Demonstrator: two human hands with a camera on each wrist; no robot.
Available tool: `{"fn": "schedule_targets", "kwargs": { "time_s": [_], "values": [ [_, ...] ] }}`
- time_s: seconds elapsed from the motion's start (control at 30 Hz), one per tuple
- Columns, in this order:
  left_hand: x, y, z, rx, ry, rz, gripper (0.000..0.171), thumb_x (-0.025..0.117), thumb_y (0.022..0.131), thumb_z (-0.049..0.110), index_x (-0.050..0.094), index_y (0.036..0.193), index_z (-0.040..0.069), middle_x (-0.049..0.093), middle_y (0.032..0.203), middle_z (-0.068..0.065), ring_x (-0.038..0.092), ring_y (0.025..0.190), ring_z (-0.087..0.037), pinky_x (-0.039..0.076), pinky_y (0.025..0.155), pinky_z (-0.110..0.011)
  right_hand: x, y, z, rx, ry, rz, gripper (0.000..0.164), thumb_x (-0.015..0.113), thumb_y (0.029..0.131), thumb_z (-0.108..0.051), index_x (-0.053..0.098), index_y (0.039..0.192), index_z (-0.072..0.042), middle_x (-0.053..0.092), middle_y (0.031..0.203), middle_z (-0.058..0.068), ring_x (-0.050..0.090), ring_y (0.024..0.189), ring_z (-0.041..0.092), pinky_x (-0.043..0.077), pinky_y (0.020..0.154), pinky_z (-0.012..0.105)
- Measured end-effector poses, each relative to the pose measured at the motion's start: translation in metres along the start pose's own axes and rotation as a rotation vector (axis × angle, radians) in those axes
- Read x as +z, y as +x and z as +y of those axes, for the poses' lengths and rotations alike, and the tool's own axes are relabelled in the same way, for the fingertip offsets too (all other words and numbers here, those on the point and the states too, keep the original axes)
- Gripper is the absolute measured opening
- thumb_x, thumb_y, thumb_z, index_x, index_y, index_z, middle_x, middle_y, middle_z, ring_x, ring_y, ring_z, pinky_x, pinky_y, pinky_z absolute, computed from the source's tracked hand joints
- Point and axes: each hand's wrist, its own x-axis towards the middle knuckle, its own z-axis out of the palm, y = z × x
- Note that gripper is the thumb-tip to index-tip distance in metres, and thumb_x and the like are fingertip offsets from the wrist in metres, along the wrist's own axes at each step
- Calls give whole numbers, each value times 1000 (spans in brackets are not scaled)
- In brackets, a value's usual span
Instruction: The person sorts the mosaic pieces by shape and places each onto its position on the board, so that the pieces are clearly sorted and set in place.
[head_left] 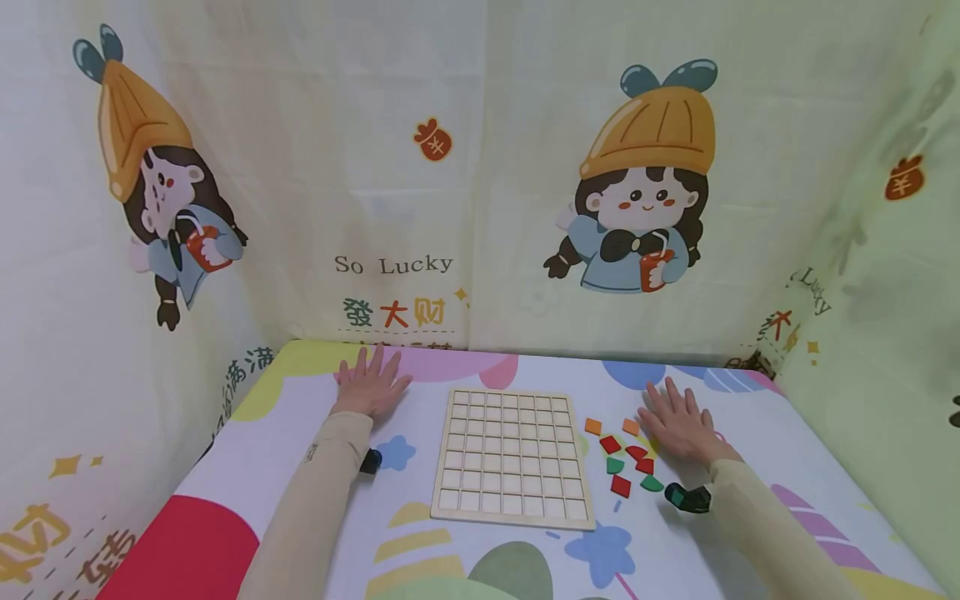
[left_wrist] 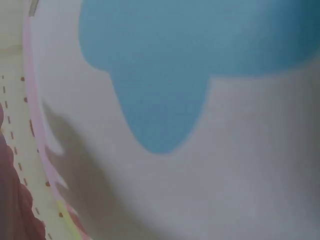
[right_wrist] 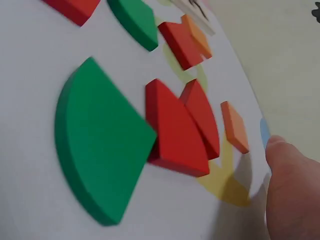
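Observation:
My left hand [head_left: 369, 385] lies with fingers spread near the table's far edge, left of a wooden grid board [head_left: 512, 454]. It holds nothing; only a sliver of the hand [left_wrist: 17, 205] shows in the left wrist view. On the other side, my right hand [head_left: 681, 423] is spread beside a loose group of small flat pieces. Its thumb [right_wrist: 290, 187] appears at the right of its wrist view. The group has orange squares [head_left: 593, 426], red pieces [head_left: 620, 486] and green quarter-circles [right_wrist: 102, 145]. One green quarter-circle touches a red piece [right_wrist: 177, 132].
A white patterned cloth [head_left: 405, 492] covers the table. Printed curtains [head_left: 517, 192] enclose the back and sides. Black wrist cameras show by the left sleeve [head_left: 330, 467] and the right sleeve [head_left: 757, 508].

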Motion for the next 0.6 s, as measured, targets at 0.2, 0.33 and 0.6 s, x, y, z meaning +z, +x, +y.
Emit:
{"fn": "schedule_targets", "kwargs": {
  "time_s": [0.2, 0.33, 0.6],
  "values": [
    [0, 3, 10, 107, -120, -48, 69, 34, 103, 49, 18, 157, 10, 4, 162, -20, -3, 146, -46, 2, 115, -64, -4, -2, -6, -33, 32, 34, 82, 42, 99, -54, 12, 155, -4, -6, 158, 30, -6, 137, 61, -2, 103, 78],
    [-1, -1, 27, 258, -314, -106, 65, 52, 100, 39, 32, 153, 7, 15, 161, -17, 3, 148, -41, 10, 118, -58, -11, -5, -20, -89, 93, 76, 71, 48, 101, -42, 27, 150, 5, 6, 156, 34, 4, 138, 59, 8, 106, 76],
    [11, -26, 42, 389, -523, -200, 23, 76, 85, 17, 72, 106, 11, 45, 150, -5, 23, 146, -33, 26, 116, -50, -22, -21, -50, -114, 287, 72, 56, 52, 100, -38, 49, 140, 2, 13, 158, 28, 12, 140, 53, 20, 103, 76]
  ]
}}
